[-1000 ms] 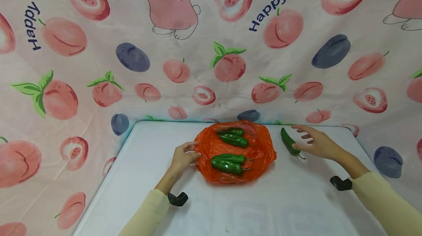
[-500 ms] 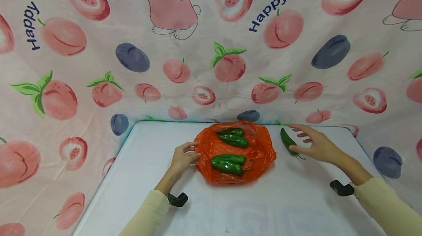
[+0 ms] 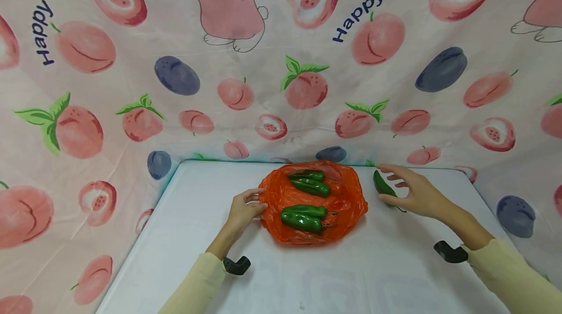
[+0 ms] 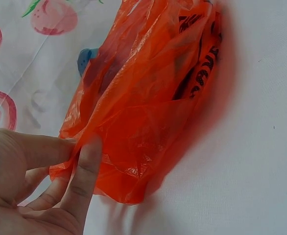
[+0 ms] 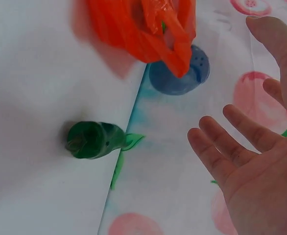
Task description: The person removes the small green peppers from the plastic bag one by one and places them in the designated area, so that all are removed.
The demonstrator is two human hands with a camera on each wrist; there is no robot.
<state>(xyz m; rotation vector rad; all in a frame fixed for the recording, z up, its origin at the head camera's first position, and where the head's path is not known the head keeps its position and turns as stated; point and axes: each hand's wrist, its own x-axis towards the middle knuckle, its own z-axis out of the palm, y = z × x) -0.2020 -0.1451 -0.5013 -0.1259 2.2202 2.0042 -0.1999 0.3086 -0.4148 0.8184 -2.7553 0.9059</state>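
Head view: the orange bag [image 3: 347, 209] lies between the hands [image 3: 244, 208] [image 3: 414, 193].

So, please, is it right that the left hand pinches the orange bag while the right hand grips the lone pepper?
Not quite: the right wrist view shows the right hand open, not touching the lone pepper. The left hand does pinch the orange bag.

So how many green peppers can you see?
5. A back pair and a front pair lie in the orange bag; the fifth pepper lies on the white table near the right hand. More could be hidden under the bag's folds.
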